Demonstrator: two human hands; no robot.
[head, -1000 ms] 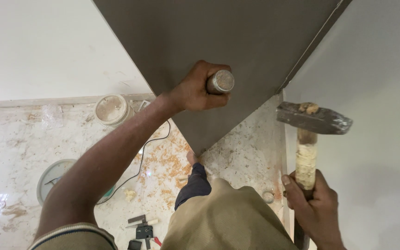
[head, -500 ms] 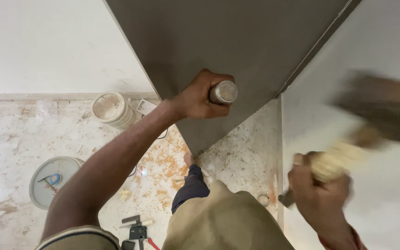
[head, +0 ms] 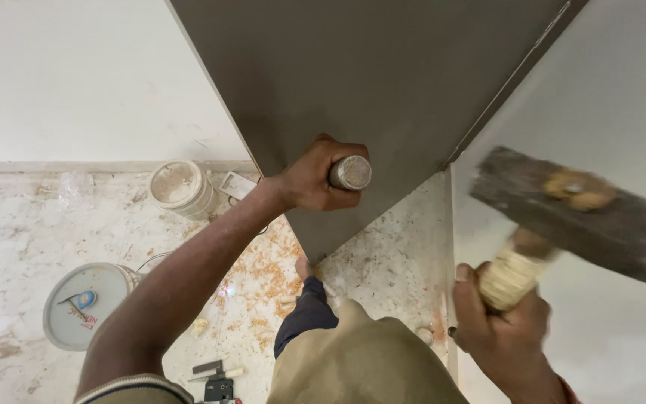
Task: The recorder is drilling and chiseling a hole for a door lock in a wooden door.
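My left hand [head: 315, 178] is wrapped around a metal chisel [head: 351, 173] whose round struck end points up at me, held against the edge of a grey door panel [head: 353, 82]. My right hand [head: 496, 325] grips the wrapped handle of a heavy hammer [head: 577, 213]. The rusty hammer head is blurred and sits to the right of the chisel, raised in front of the white wall [head: 614, 112].
Below lies a marble floor [head: 31, 224] strewn with wood chips [head: 259, 280]. A dirty white bucket [head: 179, 187] stands by the wall, a round white lid [head: 84, 303] lies at left, and small tools [head: 214, 378] sit near my leg [head: 304, 318].
The hammer swung up and out to the right and is now blurred closer to the chisel. My left hand has kept the chisel on the door edge.
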